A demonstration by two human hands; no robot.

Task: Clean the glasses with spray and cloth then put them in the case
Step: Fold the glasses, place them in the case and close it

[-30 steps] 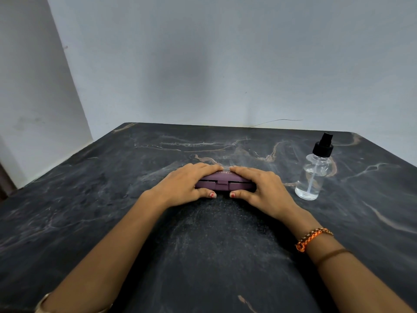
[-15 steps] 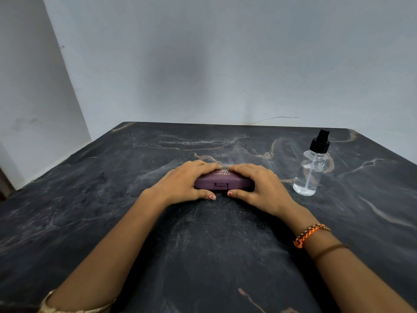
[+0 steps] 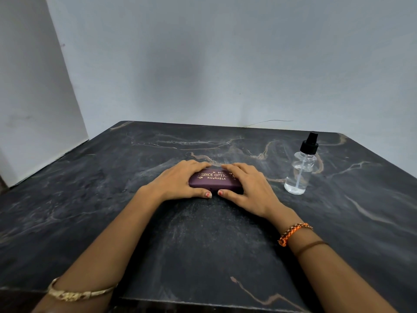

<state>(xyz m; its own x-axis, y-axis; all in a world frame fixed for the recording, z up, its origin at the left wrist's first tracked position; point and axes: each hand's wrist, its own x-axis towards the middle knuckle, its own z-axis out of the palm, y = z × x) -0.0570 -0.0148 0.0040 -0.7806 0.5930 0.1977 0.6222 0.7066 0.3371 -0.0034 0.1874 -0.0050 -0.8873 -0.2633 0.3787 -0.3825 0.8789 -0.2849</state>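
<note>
Your forearms reach in from the lower corners of the frame and meet at centre. Your left hand (image 3: 180, 181) and right hand (image 3: 248, 188) lie palm-down, fingers curled forward, thumbs nearly touching tip to tip. Bracelets circle both your wrists.

Single head view — looks forward and down across table (image 3: 225, 256), close over forearms, wall beyond

Dim, even, cool light, no hard glare. Soft dark shadow on the wall (image 3: 176, 71) straight ahead. Faint sheen on the desk (image 3: 203, 240) between the forearms. Sharp at centre, gold lettering on the case (image 3: 214, 178) readable. Wide-angle bending at the edges.
</note>
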